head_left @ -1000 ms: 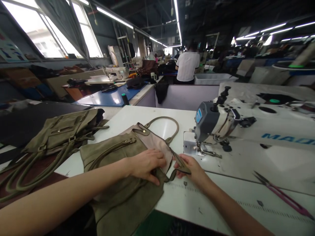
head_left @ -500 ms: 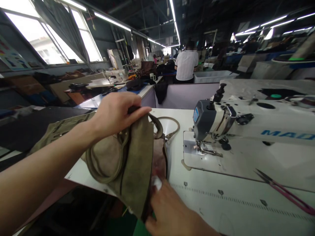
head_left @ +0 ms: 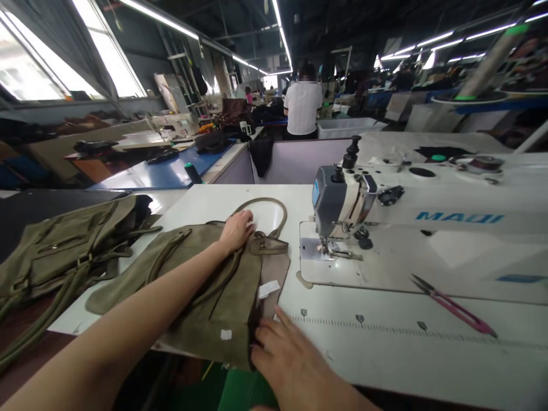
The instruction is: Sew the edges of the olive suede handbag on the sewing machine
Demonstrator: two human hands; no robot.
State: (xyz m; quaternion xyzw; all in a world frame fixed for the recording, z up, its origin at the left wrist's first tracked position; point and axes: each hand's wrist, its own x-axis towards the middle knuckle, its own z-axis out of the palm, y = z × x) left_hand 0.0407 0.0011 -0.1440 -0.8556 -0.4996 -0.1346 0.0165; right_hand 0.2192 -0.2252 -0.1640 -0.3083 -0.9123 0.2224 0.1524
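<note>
Lowered since half a second ago, the olive-green, soft-sided handbag [head_left: 240, 297] lies flattened left of the white-and-grey metal sewing machine [head_left: 449, 191], apparently leaving its mouth accessible. The left hand [head_left: 237, 231] curls over it, grip unclear; the right hand [head_left: 291, 357] spreads its fingers there.

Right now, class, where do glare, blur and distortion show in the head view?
Head view: the window is blown out, the blue table carries glare; head view: the distant person looks soft; head view: the left forearm seems stretched toward the corner.
</note>
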